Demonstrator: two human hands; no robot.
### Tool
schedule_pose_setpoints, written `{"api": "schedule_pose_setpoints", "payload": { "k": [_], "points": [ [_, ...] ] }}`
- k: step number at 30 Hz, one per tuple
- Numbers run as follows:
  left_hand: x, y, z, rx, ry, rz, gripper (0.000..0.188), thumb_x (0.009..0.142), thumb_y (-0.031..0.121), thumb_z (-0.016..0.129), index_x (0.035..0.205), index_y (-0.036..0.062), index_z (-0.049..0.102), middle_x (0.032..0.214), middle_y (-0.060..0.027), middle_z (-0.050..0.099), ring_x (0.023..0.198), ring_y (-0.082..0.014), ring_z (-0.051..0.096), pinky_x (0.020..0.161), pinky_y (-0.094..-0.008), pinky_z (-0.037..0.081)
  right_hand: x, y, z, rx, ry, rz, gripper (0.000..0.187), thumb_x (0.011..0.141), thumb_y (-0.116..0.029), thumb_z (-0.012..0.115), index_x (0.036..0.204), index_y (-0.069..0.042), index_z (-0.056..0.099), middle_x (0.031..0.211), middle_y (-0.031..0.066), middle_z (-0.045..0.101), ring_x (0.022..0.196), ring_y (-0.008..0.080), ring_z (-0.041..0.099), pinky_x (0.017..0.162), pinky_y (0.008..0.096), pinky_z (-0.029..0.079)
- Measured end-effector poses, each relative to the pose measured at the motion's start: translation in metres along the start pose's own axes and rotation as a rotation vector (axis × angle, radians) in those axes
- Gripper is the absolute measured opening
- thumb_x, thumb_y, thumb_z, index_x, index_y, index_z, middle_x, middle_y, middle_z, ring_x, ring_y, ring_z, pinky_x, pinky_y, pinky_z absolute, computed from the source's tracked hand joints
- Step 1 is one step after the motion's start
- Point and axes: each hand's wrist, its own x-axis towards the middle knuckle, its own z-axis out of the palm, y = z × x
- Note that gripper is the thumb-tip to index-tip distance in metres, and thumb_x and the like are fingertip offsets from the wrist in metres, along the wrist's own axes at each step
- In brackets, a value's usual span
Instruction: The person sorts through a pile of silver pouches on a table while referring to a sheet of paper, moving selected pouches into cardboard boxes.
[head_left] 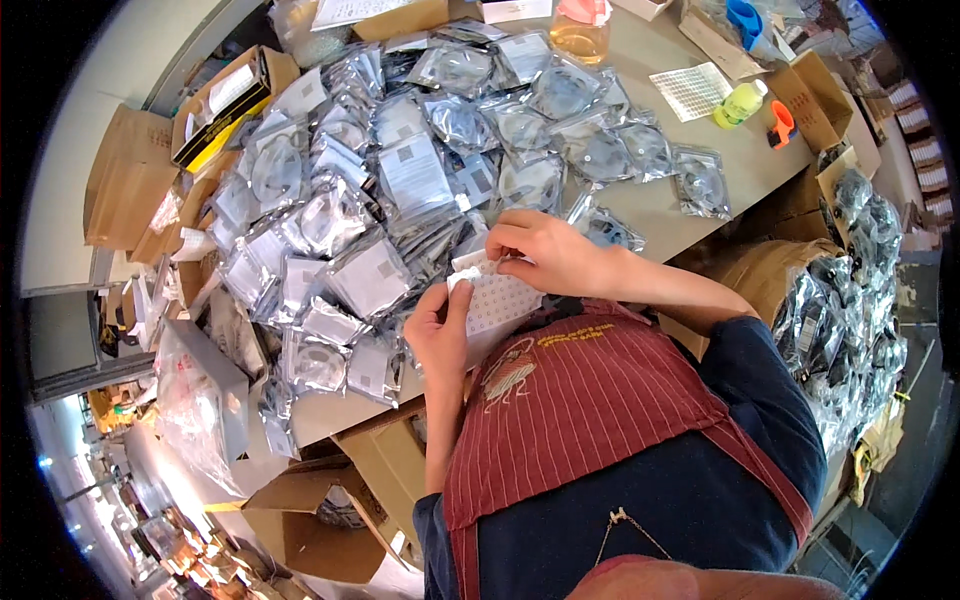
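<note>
A white sheet of small round stickers (497,303) is in front of my apron, at the table's near edge. My left hand (437,325) pinches its left edge, with the thumb on top. At the far edge, where the sheet seems folded or curled, the bent fingers of my right hand (545,256) close on it. Whether a single sticker sits between those fingertips is too small to tell. Just beyond both hands lies a big heap of clear plastic bags (415,180), each with a coiled cable-like item or a printed white card inside.
On the table (685,235) stand a jar of amber liquid (580,35), a yellow-green bottle (740,104), an orange tape dispenser (782,125) and another sticker sheet (691,92). An open carton (315,520) sits below left. More bagged goods (840,310) fill a box at right.
</note>
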Motion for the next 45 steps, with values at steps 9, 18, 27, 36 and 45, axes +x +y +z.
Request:
{"api": "schedule_pose_setpoints", "payload": {
  "k": [9,18,27,36,45],
  "points": [
    [0.002,-0.002,-0.004,-0.067,0.005,-0.038,0.019,0.09,0.014,0.069,0.082,-0.0036,0.064,0.069,0.0076,0.051,0.066,-0.0028,0.04,0.057,-0.0197,0.033,0.001,-0.002,0.005,0.005,0.04,-0.073,0.019,0.077,0.001,0.07,0.092,-0.003,0.059,0.09,0.0117,0.058,0.083,0.0314,0.059,0.07,0.0384,0.049],
    [0.013,-0.013,-0.024,-0.177,0.104,-0.025,0.019,0.089,0.009,0.07,0.073,0.0017,0.062,0.071,0.009,0.051,0.066,-0.002,0.038,0.057,-0.0186,0.03,-0.003,0.01,-0.041,0.328,0.034,0.008,0.013,0.079,-0.003,0.072,0.092,-0.004,0.069,0.089,0.0066,0.069,0.084,0.0158,0.065,0.069,0.0302,0.051],
    [0.008,-0.01,-0.076,-0.389,0.3,-0.113,0.018,0.091,0.013,0.068,0.094,-0.0047,0.069,0.084,-0.004,0.068,0.071,-0.0074,0.059,0.065,-0.0213,0.047,-0.078,0.09,-0.062,-0.464,-0.689,0.249,0.011,0.079,-0.011,0.057,0.082,-0.001,0.062,0.078,0.0183,0.064,0.075,0.0361,0.065,0.067,0.0451,0.051],
    [-0.008,-0.019,-0.087,-0.45,0.278,-0.121,0.018,0.092,0.012,0.065,0.098,-0.0045,0.068,0.088,-0.0066,0.069,0.073,-0.0098,0.062,0.066,-0.0219,0.049,-0.065,0.072,-0.021,-0.683,-0.409,0.162,0.013,0.077,-0.01,0.06,0.088,-0.003,0.06,0.084,0.0146,0.062,0.08,0.0356,0.064,0.069,0.0468,0.052],
    [-0.009,-0.019,-0.088,-0.484,0.281,-0.109,0.02,0.091,0.012,0.067,0.101,-0.0058,0.067,0.09,-0.009,0.07,0.074,-0.0123,0.065,0.066,-0.0231,0.052,-0.054,0.077,0.065,-0.584,-0.442,-0.196,0.02,0.077,-0.014,0.063,0.091,-0.002,0.057,0.083,0.0143,0.062,0.078,0.0303,0.066,0.065,0.0454,0.054]
  ]
}}
